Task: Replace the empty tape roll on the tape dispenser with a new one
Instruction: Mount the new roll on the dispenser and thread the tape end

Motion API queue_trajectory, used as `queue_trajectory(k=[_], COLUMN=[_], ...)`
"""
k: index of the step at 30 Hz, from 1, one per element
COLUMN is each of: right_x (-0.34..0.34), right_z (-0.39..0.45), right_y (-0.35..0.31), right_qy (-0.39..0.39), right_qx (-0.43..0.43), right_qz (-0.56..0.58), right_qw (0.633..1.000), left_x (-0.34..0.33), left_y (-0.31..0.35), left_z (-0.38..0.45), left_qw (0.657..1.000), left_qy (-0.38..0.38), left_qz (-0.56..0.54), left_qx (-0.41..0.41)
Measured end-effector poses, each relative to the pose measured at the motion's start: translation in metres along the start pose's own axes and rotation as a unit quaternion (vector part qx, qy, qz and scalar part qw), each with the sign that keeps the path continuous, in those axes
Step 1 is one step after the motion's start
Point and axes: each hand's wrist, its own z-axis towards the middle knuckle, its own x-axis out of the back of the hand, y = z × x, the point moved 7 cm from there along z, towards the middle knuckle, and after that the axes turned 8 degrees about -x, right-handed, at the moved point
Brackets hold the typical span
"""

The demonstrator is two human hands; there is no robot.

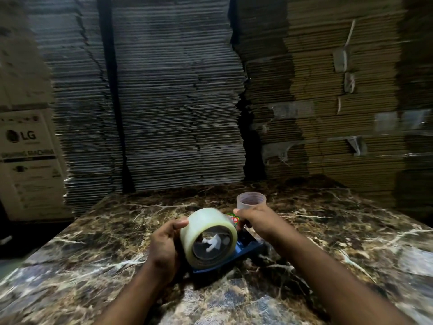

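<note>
Two hands worked near the marble bench's [328, 231] middle: the left hand [164, 245] curled its fingers round the full clear tape roll [206, 233] above the blue plastic dispenser [248, 248], while the right hand [254, 218] pinched the dispenser's top beside the empty translucent core [251, 201].

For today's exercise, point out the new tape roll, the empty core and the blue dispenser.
new tape roll [203, 225]: head view, on its clear outer band.
empty core [250, 202]: head view, on its translucent side wall.
blue dispenser [249, 248]: head view, on its blue base plate.
</note>
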Motion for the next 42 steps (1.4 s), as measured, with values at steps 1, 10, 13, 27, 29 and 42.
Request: queue_trajectory(k=[1, 10, 13, 27, 29, 42], right_x=[-0.002, -0.014, -0.018, -0.028, -0.027, -0.011], right_z=[-0.001, -0.007, -0.007, -0.005, -0.003, 0.004], right_y=[0.000, 0.001, 0.002, 0.006, 0.009, 0.018], right_qy=[-0.006, -0.053, -0.067, -0.117, -0.111, -0.134], right_qx=[-0.004, -0.027, -0.023, -0.042, -0.067, -0.093], right_qz=[0.012, 0.009, 0.020, 0.090, 0.112, 0.112], right_qw=[1.000, 0.998, 0.997, 0.988, 0.985, 0.980], left_x=[0.001, 0.007, 0.009, 0.015, 0.011, 0.009], left_y=[0.000, -0.001, -0.001, 0.004, 0.005, 0.015], left_z=[0.001, 0.003, 0.003, 0.013, 0.012, 0.011], left_qw=[1.000, 1.000, 0.999, 0.999, 0.999, 0.999], left_qy=[0.003, 0.020, 0.026, 0.013, 0.003, -0.015], left_qz=[0.000, 0.014, 0.026, 0.050, 0.050, 0.024], left_qx=[0.000, -0.003, -0.004, -0.017, -0.014, -0.044])
